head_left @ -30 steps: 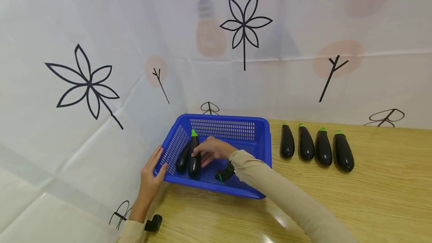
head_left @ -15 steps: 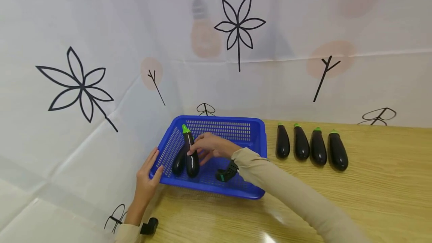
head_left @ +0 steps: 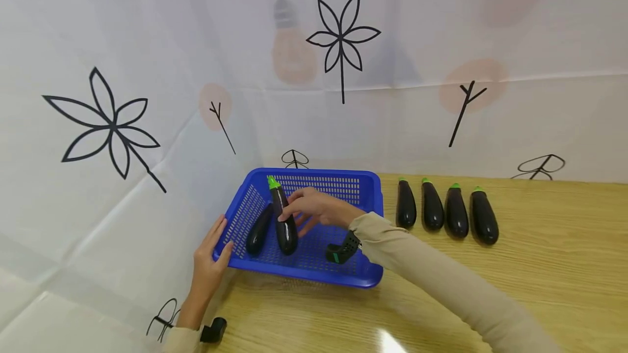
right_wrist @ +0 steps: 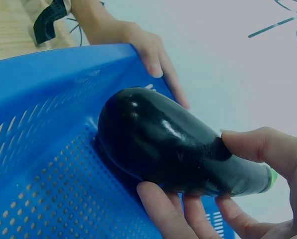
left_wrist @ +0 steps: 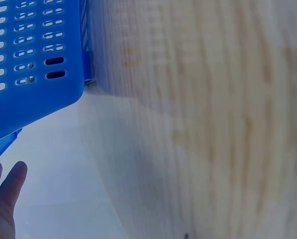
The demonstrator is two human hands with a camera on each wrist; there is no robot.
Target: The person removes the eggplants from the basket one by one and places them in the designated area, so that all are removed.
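In the head view, my right hand [head_left: 319,207] holds a dark, glossy eggplant [head_left: 286,233] with a green cap inside the blue plastic basket [head_left: 319,275]. The right wrist view shows the thumb on one side of this eggplant [right_wrist: 158,139] and the fingers on the other. To its left a second eggplant [head_left: 259,231] lies in the basket; its cap end is not visible. My left hand [head_left: 210,263] rests at the basket's front left corner, its fingers straight along the rim. Part of that hand [left_wrist: 4,199] appears beside the basket in the left wrist view.
Several eggplants [head_left: 456,214] lie in a row on the wooden table [head_left: 549,249], right of the basket. A patterned white sheet [head_left: 235,31] hangs behind and to the left. Dark wrist devices are on both arms.
The eggplant in my right hand has come up and apart from the one beside it, moving slightly right within the basket. My left hand stays on the rim. The head view has shifted slightly.
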